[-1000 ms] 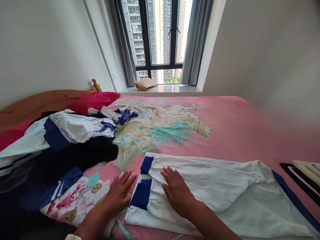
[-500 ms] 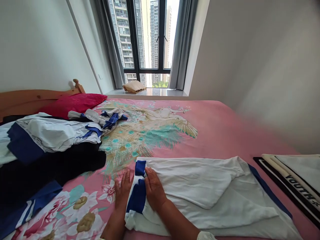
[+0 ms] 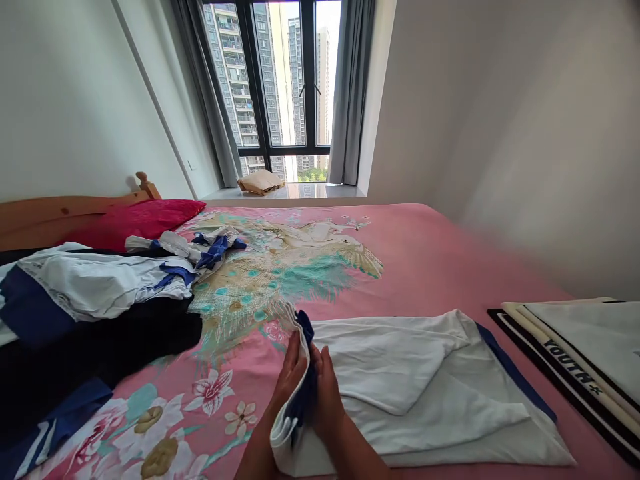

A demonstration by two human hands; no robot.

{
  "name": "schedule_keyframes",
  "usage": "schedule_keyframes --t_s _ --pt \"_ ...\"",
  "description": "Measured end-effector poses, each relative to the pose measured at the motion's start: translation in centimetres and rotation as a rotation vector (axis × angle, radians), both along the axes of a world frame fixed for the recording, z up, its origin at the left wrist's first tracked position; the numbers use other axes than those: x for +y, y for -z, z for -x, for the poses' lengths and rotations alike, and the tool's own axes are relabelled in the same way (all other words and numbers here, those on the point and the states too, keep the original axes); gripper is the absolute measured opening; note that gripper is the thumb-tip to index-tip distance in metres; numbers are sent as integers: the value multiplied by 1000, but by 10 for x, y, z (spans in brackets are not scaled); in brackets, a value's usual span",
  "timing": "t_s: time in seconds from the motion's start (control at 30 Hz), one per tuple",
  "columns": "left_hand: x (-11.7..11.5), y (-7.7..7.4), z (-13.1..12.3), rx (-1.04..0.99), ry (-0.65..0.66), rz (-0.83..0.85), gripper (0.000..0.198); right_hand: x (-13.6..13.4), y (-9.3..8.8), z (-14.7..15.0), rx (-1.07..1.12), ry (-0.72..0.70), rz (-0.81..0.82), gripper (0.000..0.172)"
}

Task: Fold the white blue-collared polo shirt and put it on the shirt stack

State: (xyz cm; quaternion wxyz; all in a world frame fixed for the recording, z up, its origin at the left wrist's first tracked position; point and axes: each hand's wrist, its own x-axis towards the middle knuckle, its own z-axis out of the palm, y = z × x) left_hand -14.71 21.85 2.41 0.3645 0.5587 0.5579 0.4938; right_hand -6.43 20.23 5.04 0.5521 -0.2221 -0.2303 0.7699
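White garment (image 3: 415,387): lies spread on the bed in the lower middle and lower right of the frame. It is partly folded, with one layer doubled over another. Its left edge is lifted off the sheet and stands upright between the two hands.
Blue band (image 3: 305,393): a dark blue strip along the garment's lifted left edge. It shows in the narrow gap between the palms and peeks out above the fingertips.
Left hand (image 3: 289,377): bottom centre of the frame, fingers straight and close together. The palm is pressed flat against the left face of the raised edge. Its grip is a flat clamp on the cloth rather than a curled fist.
Right hand (image 3: 327,397): just right of the left hand, palm facing it. Its grip closes the cloth against the other palm, fingers extended.
Bed sheet (image 3: 440,267): pink, with a peacock print at the centre and large flowers at lower left.
Clothes pile (image 3: 100,293): a loose heap of white, blue and black clothing at the left of the frame, well apart from the hands.
Red pillow (image 3: 135,220): behind the pile, against the wooden headboard (image 3: 60,213) at centre left.
Folded stack (image 3: 585,347): at the right edge, light cloth over black trim, with the word "YOUTH" printed on it.
Window (image 3: 280,80): top centre, dark frame, grey curtains, tower blocks outside.
Tan item (image 3: 260,181): rests on the window sill.
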Motion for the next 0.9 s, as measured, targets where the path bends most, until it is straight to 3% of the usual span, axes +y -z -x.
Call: schedule_keyframes --t_s 0.07,0.2,0.37,0.47,0.57,0.63,0.73,0.8,0.9 --pt "-7 -7 -6 178 60 10 62 3 7 -12 -89 5 0 66" --pt "-17 -22 -20 584 121 92 59 9 16 -29 -422 84 -176 69" --pt "-24 -30 -25 755 150 101 59 7 12 -52 -809 191 -309 63" --pt "-26 -31 -29 849 173 120 61 8 9 -75 -901 137 -334 65" --pt "-26 -31 -35 954 189 131 63 11 1 -90 -966 202 -280 67" --pt "-25 -31 -37 998 193 128 63 11 -9 -87 -1024 283 -291 65" --pt "-25 -28 -42 1021 198 95 64 13 -24 -65 -1141 299 -466 58" --pt "-32 -24 -47 1038 146 49 66 19 -26 -47 -1294 216 -625 55" --pt "-58 -15 -56 1036 116 -32 67 34 -15 -30 -1580 -10 -762 52"
